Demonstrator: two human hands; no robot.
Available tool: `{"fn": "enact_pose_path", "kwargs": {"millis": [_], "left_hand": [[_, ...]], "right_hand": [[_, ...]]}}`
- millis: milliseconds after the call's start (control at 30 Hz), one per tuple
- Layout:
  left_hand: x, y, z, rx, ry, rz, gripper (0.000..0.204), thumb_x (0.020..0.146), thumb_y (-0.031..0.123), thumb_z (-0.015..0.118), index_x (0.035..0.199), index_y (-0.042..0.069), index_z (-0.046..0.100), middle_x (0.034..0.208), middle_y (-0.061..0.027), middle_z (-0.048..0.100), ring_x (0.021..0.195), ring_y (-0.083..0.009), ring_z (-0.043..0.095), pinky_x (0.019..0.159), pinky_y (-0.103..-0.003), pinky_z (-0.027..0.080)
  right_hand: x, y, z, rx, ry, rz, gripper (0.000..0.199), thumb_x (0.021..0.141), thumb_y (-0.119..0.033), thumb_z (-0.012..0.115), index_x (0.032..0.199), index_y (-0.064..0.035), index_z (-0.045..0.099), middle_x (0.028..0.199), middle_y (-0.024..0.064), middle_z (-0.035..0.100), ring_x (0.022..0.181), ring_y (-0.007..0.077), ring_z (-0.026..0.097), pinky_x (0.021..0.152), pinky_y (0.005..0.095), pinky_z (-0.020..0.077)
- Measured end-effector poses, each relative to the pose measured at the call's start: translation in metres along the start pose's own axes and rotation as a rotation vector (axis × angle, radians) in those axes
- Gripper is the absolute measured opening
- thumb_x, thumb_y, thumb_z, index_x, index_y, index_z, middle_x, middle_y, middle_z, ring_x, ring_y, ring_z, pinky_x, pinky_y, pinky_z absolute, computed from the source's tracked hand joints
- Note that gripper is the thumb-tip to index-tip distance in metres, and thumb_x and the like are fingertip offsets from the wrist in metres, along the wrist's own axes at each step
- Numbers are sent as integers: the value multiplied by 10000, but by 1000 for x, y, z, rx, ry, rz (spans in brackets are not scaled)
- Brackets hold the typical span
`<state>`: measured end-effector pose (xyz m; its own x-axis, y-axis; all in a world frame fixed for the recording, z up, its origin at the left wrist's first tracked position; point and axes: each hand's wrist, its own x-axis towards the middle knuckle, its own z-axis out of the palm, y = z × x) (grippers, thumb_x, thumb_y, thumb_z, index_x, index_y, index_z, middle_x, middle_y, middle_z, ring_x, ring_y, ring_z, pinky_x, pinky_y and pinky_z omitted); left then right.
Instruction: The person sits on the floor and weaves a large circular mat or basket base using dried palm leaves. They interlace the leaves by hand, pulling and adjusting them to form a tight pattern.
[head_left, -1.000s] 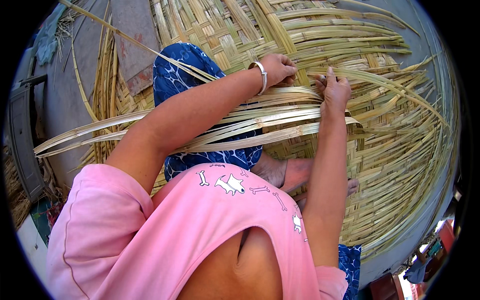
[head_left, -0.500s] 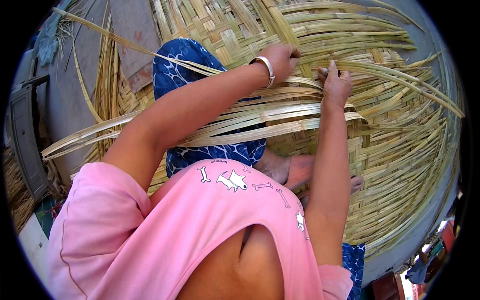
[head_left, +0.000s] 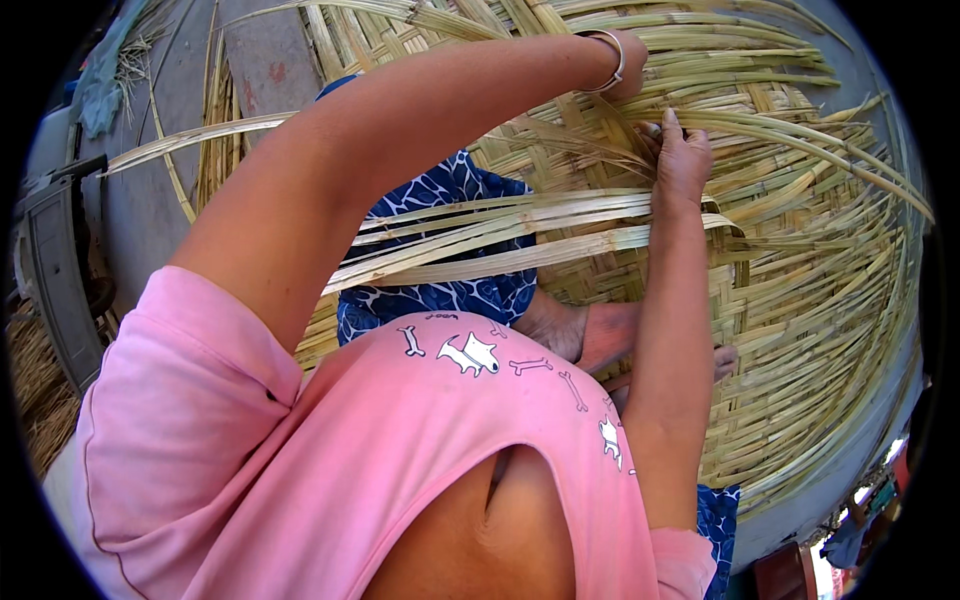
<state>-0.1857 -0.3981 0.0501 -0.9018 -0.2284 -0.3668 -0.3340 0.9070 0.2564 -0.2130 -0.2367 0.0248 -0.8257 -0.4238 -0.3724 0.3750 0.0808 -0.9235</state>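
A large woven mat (head_left: 790,290) of green and straw-coloured split cane or bamboo strips lies before and to the right of me. My right hand (head_left: 685,165) is closed over it, thumb pointing up, pinching bent strips (head_left: 625,150) at the weave. Farther off and just left of it, my left hand (head_left: 628,68) is curled over the mat, a metal bangle at its wrist. Its fingers are turned away, so what they grip is hidden. Loose pale strips (head_left: 590,208) cross my lap toward my right forearm.
My bare foot (head_left: 555,325) rests on the mat under the loose strips. Long strips (head_left: 215,130) lie on the floor at left, beside a flat board (head_left: 270,60). A dark grey frame-like object (head_left: 60,270) stands at the left edge.
My left hand has moved away from me and to the right, its arm reaching farther across. Strips near my right hand are now bent back; the right hand has barely shifted.
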Motion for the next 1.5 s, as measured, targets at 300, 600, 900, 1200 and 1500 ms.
{"fn": "enact_pose_path", "kwargs": {"millis": [300,600,900,1200,1500], "left_hand": [[-7,19,-17,243,-168,167,352,749,259,588,991,7,631,978,-179,646,931,-321,617,809,-403,486],[-14,22,-16,233,-217,131,411,761,216,556,1085,-37,564,1009,-209,631,966,-334,612,823,-409,487],[-15,28,-32,267,-315,130,356,735,169,563,1044,5,628,991,-166,647,928,-314,626,787,-404,499],[-13,27,-26,352,-363,165,376,742,128,536,1099,27,596,990,-193,639,928,-332,623,779,-400,503],[-18,12,-21,182,-236,64,400,750,189,577,1121,42,587,1022,-165,639,975,-307,607,854,-394,472]], "right_hand": [[-2,2,-5,-96,-31,-55,183,902,-175,585,994,-21,550,842,57,623,683,140,632,579,256,532],[-3,-4,-4,-27,-22,35,191,898,-174,590,977,-10,531,836,82,627,674,154,633,572,264,528],[3,-9,-2,-42,-150,91,153,889,-125,582,912,18,531,779,117,632,613,164,627,529,287,516],[15,-6,-1,-147,-188,190,190,862,-169,639,935,-12,562,760,63,632,600,130,581,555,267,476],[19,-3,2,-230,-183,170,167,832,-133,660,839,10,573,753,89,629,610,145,601,534,279,477]]}}
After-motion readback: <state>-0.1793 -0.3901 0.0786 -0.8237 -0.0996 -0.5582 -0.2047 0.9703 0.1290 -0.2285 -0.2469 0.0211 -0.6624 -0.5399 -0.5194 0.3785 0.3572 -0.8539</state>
